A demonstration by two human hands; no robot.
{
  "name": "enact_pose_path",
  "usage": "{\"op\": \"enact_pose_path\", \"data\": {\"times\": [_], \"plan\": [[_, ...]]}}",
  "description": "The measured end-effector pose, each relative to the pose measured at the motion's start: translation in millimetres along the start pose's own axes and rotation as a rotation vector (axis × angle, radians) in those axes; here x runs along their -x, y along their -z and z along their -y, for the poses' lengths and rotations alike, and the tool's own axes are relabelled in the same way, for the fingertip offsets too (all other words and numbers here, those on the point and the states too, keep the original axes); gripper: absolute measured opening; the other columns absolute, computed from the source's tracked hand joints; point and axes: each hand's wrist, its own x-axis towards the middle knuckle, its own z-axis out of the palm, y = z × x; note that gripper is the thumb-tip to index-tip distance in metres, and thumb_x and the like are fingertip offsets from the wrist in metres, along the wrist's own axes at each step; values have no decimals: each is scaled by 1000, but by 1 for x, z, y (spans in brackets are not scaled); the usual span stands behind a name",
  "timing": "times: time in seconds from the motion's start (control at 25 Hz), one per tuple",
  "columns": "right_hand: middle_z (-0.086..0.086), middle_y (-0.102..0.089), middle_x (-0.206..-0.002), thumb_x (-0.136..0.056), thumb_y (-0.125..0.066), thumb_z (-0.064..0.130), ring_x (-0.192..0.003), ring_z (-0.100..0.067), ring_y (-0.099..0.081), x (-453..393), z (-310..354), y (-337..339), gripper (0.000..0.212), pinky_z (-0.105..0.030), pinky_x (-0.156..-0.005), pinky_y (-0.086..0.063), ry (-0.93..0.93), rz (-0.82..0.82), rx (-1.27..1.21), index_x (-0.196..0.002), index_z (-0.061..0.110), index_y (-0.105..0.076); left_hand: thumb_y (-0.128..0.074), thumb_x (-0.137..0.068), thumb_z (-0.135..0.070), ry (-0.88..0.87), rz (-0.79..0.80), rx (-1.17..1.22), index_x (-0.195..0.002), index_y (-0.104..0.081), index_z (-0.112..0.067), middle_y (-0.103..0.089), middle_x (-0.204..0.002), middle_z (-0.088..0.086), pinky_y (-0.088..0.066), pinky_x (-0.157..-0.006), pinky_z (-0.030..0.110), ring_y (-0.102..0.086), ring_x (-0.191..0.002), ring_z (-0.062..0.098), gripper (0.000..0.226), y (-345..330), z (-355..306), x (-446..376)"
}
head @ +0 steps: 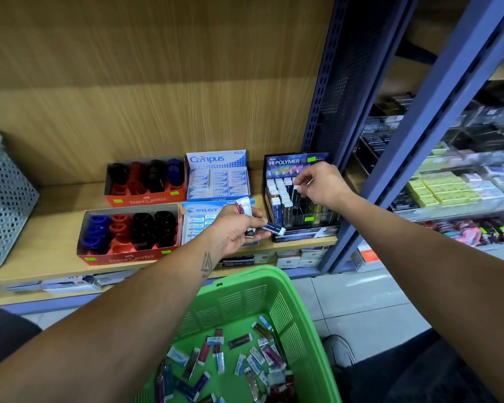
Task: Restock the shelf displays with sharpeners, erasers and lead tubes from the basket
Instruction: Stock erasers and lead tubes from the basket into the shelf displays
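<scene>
Our right hand pinches a lead tube over the Hi-Polymer display; we should seat it upright in its slot. Our left hand grips several more tubes above the basket.

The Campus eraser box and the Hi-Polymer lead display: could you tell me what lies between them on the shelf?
In the head view, only bare wooden shelf separates the Campus box from the Hi-Polymer display.
</scene>
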Motion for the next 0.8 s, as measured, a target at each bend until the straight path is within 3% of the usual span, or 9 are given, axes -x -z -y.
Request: {"op": "enact_pose_path", "data": {"times": [0.08, 0.2, 0.32, 0.4, 0.52, 0.6, 0.64, 0.72, 0.8], "plan": [[-4, -69, -88, -91, -63, -2, -81, -17, -68, -3, 0, 0, 17, -22, -70, -52, -15, 0, 2, -88, 12, -72, -63, -84, 19, 2, 5, -2, -88, -59, 0, -67, -88, 22, -62, -59, 34, -72, -74, 33, 20, 1, 0, 1], [-4, -68, -84, -90, -62, -1, -85, -23, -69, -10, -4, 0, 19, -38, -83, -59, -25, -11, 47, -82, 14, -71, -63, -83, 19, 7, 27, -2, -87, -60, 0, -68, -84, 18, -63, -68, 37, -71, -75, 31, 20, 2, 0, 4], [-2, -68, -84, -89, -66, 1, -84, -20, -67, -10, -5, -9, 19, -34, -85, -58, 1, 11, 129, -80, 17, -70, -61, -84, 20, -6, 50, -4, -83, -60, -2, -65, -83, 13, -62, -64, 34, -68, -74, 26, 22, 3, -1, 6], [-5, -71, -95, -90, -68, 6, -87, -18, -64, -7, -6, -18, 12, -28, -85, -54, 31, 55, 192, -91, 16, -73, -60, -84, 20, -10, 66, 12, -83, -61, -2, -64, -85, 14, -61, -60, 31, -68, -76, 27, 22, 4, -1, 7], [-8, -71, -112, -90, -66, 6, -102, -25, -66, -5, -2, -20, 27, -33, -93, -54, 54, 3, 285, -115, 15, -72, -62, -83, 19, -19, 67, 24, -84, -62, -1, -66, -86, 15, -62, -63, 34, -71, -74, 28, 21, 9, -3, 9], [-6, -72, -111, -91, -63, 9, -100, -24, -68, 3, 12, -16, 24, -33, -90, -55, 93, -75, 210, -112, 16, -72, -64, -83, 18, -35, 51, 47, -85, -62, -2, -65, -87, 17, -63, -66, 37, -70, -71, 28, 20, 11, -3, 10], [-5, -74, -103, -92, -64, 13, -92, -21, -69, 9, 23, -14, 16, -32, -86, -56, 98, -49, 59, -104, 16, -73, -64, -83, 17, -45, 45, 62, -85, -61, -3, -65, -86, 17, -63, -66, 38, -69, -69, 29, 20, 12, -4, 11], [-6, -74, -84, -92, -70, 22, -73, -15, -68, 27, 46, -14, 9, -35, -75, -59, 50, 225, -283, -94, 13, -72, -65, -84, 16, -60, 32, 87, -86, -61, -4, -66, -87, 17, -62, -63, 38, -67, -71, 29, 21, 13, -6, 13], [-6, -70, -71, -87, -76, 15, -63, -14, -67, 41, 56, -18, 18, -31, -63, -59, 36, 481, -363, -100, 9, -67, -64, -84, 17, -68, 13, 112, -88, -62, -5, -68, -90, 17, -61, -61, 35, -68, -76, 29, 22, 14, -7, 16]]}}
